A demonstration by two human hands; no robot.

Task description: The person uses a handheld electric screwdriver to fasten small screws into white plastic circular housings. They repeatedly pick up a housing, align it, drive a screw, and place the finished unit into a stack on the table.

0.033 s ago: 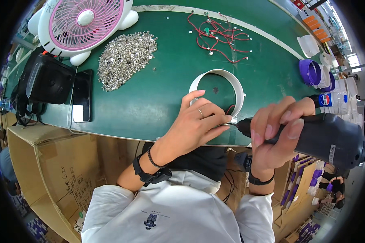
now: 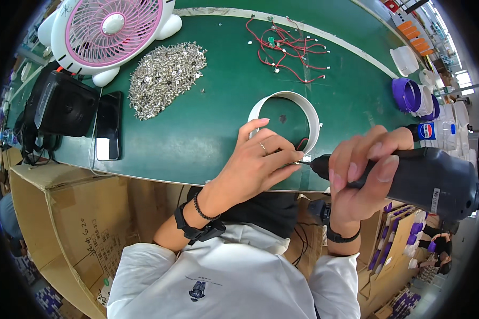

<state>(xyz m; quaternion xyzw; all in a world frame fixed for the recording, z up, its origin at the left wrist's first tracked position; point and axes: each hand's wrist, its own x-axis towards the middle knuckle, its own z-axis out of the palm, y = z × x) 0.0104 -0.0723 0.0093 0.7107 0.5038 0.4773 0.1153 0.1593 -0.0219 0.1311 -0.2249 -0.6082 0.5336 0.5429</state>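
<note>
My left hand pinches the white ring; my right hand grasps the black driver, screw pile and perhaps wires beyond.

Screw pile lies left of the ring, wires behind.

Open green table between screw pile, red wires and white ring.

A green table fills the upper frame. On it: a pink fan upper left, a screw pile, a black phone, red wires at top, a white ring centre, purple rings right.
</note>
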